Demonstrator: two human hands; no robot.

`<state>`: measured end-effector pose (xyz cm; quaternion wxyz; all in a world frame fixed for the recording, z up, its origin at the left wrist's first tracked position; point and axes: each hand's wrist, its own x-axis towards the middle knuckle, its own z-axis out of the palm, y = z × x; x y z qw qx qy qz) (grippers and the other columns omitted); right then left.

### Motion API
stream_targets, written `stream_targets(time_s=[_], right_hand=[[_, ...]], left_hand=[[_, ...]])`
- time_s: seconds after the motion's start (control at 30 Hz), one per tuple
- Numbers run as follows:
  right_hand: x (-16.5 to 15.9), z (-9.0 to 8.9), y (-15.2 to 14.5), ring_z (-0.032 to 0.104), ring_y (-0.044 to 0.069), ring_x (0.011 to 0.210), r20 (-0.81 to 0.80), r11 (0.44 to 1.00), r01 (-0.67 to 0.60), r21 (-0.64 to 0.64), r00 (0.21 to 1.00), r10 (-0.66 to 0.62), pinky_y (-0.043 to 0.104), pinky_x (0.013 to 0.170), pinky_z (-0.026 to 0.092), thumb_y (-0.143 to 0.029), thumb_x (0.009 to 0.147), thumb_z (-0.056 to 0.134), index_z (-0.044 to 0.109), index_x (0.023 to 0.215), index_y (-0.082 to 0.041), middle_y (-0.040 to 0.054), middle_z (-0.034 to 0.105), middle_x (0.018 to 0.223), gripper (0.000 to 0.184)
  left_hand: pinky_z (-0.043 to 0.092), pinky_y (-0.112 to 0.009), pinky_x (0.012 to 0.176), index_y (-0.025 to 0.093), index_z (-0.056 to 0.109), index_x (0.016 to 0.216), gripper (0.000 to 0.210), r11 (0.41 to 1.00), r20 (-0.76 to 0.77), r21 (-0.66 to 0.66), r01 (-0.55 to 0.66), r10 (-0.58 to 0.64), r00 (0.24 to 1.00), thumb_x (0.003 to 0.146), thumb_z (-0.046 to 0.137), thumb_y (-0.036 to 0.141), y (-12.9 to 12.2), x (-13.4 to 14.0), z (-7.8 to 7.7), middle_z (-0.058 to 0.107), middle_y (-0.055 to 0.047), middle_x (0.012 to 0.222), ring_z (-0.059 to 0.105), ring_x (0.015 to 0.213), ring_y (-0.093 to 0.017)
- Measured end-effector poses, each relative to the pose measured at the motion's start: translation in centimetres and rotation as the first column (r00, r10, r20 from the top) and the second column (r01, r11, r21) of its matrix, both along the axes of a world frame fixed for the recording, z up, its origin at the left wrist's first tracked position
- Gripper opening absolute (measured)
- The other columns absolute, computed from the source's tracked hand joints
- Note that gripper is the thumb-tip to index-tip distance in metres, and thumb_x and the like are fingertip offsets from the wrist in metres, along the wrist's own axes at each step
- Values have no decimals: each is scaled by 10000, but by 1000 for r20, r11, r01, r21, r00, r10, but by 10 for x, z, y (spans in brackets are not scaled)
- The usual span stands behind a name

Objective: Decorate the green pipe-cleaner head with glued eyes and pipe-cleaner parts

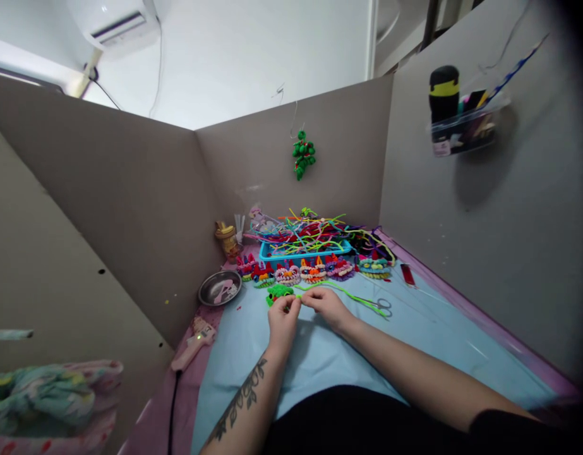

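My left hand (284, 311) is closed in a pinch at the near side of a green fuzzy figure (278, 292), and its fingers hide part of it. Fingertip to fingertip with it, my right hand (326, 304) pinches a lime-green pipe cleaner (336, 286). That strand runs from the hands rightward over the blue cloth to a pair of scissors (383, 306), lying with its handles to the right. Between the two hands a short lime-green piece shows, too small to make out exactly.
Behind the hands stand several colourful pipe-cleaner figures (312, 270) in a row, before a blue tray (305, 254) heaped with pipe cleaners. Left are a metal bowl (206, 292) and a pink glue gun (193, 347) with its cord. Grey partitions (291, 120) enclose the table.
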<state>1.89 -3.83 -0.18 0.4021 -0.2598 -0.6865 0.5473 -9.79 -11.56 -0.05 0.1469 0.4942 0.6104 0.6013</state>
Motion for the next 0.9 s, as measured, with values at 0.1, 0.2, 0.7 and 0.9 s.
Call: stream_targets(time_s=[0.1, 0.2, 0.7, 0.9], right_hand=[[5, 3, -1, 553, 162, 693, 70, 982, 22, 188, 997, -36, 269, 623, 417, -360, 750, 608, 675, 763, -168, 35, 644, 731, 204], [9, 5, -1, 569, 176, 760, 119, 934, 50, 354, 988, -98, 277, 659, 425, -306, 760, 615, 691, 868, -196, 47, 659, 819, 172], [14, 10, 4, 507, 140, 618, 129, 889, 58, 454, 983, -130, 250, 579, 359, -165, 756, 525, 574, 608, -183, 0, 559, 625, 157], [11, 13, 3, 492, 138, 611, 76, 944, 114, 311, 987, -144, 245, 558, 362, -226, 760, 507, 549, 629, -183, -5, 538, 625, 144]], left_hand=[[402, -272, 669, 165, 652, 734, 205, 1000, -129, -5, 11, -12, 992, 791, 530, 319, -1, -1, -1, 627, -44, 727, 544, 718, -175], [390, -280, 699, 185, 650, 716, 184, 999, -242, -15, 36, -38, 970, 796, 521, 289, -2, -2, 0, 617, -40, 720, 531, 739, -181], [446, -311, 705, 183, 703, 834, 147, 995, -259, -85, 60, -80, 963, 754, 606, 261, 2, -4, -11, 704, -70, 816, 603, 739, -194], [465, -302, 675, 165, 708, 808, 170, 990, -159, -127, 68, -88, 983, 749, 605, 286, 4, -4, -10, 713, -74, 807, 620, 719, -195]])
